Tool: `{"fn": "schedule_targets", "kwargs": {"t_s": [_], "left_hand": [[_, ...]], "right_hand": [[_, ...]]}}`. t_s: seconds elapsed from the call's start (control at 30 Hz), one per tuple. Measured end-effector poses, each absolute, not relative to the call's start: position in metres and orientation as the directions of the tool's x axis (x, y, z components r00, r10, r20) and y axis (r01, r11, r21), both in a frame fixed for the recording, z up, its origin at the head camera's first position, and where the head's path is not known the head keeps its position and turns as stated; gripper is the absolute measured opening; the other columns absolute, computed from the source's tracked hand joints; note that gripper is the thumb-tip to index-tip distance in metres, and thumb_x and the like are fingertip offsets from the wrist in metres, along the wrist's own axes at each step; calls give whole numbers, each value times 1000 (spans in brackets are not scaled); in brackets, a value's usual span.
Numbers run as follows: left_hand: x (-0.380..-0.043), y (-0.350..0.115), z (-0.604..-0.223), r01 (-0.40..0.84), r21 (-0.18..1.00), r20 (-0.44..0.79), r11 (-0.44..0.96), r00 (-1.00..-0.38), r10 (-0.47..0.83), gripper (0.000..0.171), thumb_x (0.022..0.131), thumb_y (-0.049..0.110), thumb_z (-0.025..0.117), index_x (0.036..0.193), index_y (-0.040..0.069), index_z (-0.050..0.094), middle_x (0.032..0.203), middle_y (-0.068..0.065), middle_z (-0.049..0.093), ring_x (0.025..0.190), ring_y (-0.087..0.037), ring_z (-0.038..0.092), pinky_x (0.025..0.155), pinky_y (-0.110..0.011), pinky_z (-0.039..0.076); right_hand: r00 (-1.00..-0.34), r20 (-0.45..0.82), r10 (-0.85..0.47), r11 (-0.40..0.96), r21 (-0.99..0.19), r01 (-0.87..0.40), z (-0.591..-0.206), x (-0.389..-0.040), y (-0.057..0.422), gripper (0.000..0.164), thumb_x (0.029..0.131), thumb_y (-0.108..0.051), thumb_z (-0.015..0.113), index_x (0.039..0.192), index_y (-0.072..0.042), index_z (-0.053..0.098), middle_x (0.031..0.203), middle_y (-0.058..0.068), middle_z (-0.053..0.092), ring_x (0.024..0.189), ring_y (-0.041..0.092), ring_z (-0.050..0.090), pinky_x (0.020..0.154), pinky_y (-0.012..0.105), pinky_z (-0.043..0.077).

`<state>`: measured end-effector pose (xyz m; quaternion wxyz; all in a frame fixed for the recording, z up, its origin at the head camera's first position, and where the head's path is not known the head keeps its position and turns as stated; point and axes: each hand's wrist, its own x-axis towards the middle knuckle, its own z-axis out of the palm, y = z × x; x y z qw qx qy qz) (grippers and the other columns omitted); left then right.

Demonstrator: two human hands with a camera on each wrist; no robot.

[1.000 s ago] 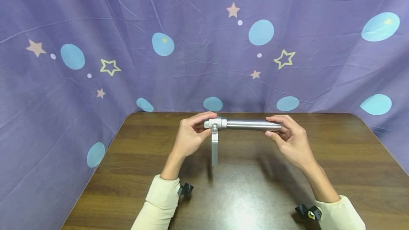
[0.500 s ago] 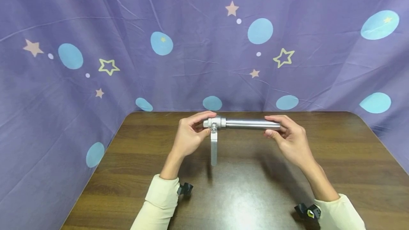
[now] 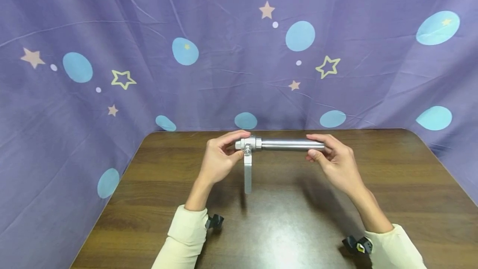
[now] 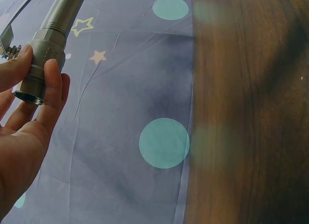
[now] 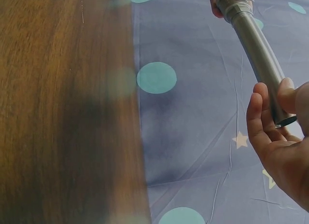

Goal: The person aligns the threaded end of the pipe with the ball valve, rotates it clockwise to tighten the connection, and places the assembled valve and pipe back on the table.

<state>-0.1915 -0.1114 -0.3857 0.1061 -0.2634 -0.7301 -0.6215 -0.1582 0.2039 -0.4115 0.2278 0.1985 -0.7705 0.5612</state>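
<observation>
A silver ball valve [image 3: 249,143] with a flat metal lever [image 3: 248,175] is joined to a smooth steel pipe [image 3: 285,144]. Both are held level above the table, the lever pointing toward the person. My left hand [image 3: 219,159] grips the valve body between thumb and fingers; in the left wrist view its open threaded end [image 4: 30,96] faces the palm. At the other end, my right hand [image 3: 339,163] holds the pipe with the thumb in front and fingers behind. The pipe's hollow end [image 5: 286,121] shows between thumb and fingers in the right wrist view.
Beneath the hands lies a brown wooden table [image 3: 168,202], their shadows falling on it. A purple curtain [image 3: 224,90] with stars and blue dots hangs close behind the table's far edge and along its left side. Black wrist mounts [image 3: 215,221] sit at both sleeves.
The whole scene drifts slightly left as the head view turns a little. Below the pipe, the right hand's fingertips now show more beside the thumb. The valve and pipe keep their pose.
</observation>
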Motion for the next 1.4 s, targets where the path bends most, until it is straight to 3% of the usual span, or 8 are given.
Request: {"fn": "schedule_targets", "kwargs": {"t_s": [0.23, 0.47, 0.7, 0.77, 0.93, 1.4], "left_hand": [[-192, -112, -385, 524, 848, 490, 85, -834, 255, 49, 78, -24, 68, 124, -6, 76, 131, -22, 75, 111, -10, 72, 96, -38, 67], [-192, -112, -385, 528, 845, 494, 85, -832, 253, 50, 78, -25, 68, 124, -6, 75, 131, -23, 75, 112, -10, 72, 97, -38, 67], [-191, -111, -384, 521, 849, 488, 83, -835, 253, 50, 78, -25, 68, 124, -6, 75, 132, -23, 74, 114, -11, 72, 97, -33, 66], [-191, -111, -384, 520, 850, 487, 83, -836, 253, 49, 78, -24, 68, 124, -7, 75, 132, -23, 75, 114, -11, 72, 98, -34, 66], [-190, -111, -384, 517, 851, 483, 89, -839, 251, 49, 79, -24, 69, 124, -7, 75, 132, -22, 75, 114, -10, 72, 99, -38, 66], [-190, -112, -383, 519, 850, 484, 92, -838, 251, 49, 79, -24, 69, 124, -7, 75, 132, -23, 75, 114, -11, 72, 99, -32, 66]], "right_hand": [[-817, 574, -50, 317, -767, -558, -411, -158, 205, 42, 90, 19, 70, 130, 4, 70, 88, 4, 76, 70, 6, 75, 65, 18, 65], [-825, 564, -45, 318, -775, -546, -409, -157, 203, 39, 92, 17, 70, 130, 5, 70, 83, 21, 77, 71, 6, 75, 66, 16, 65], [-827, 562, -18, 288, -789, -542, -408, -157, 202, 40, 91, 17, 72, 129, 6, 71, 99, -10, 78, 82, -2, 75, 72, 18, 67], [-824, 567, -18, 292, -785, -547, -408, -157, 202, 43, 88, 17, 75, 130, 5, 71, 107, -10, 77, 87, -2, 74, 74, 16, 66], [-823, 566, -34, 260, -790, -554, -408, -156, 201, 53, 83, 21, 77, 134, 6, 69, 129, 6, 66, 99, -1, 70, 83, 15, 66], [-792, 610, -18, 313, -749, -584, -409, -157, 201, 46, 81, 23, 78, 125, 7, 72, 112, -8, 70, 92, -7, 71, 71, 10, 63]]}}
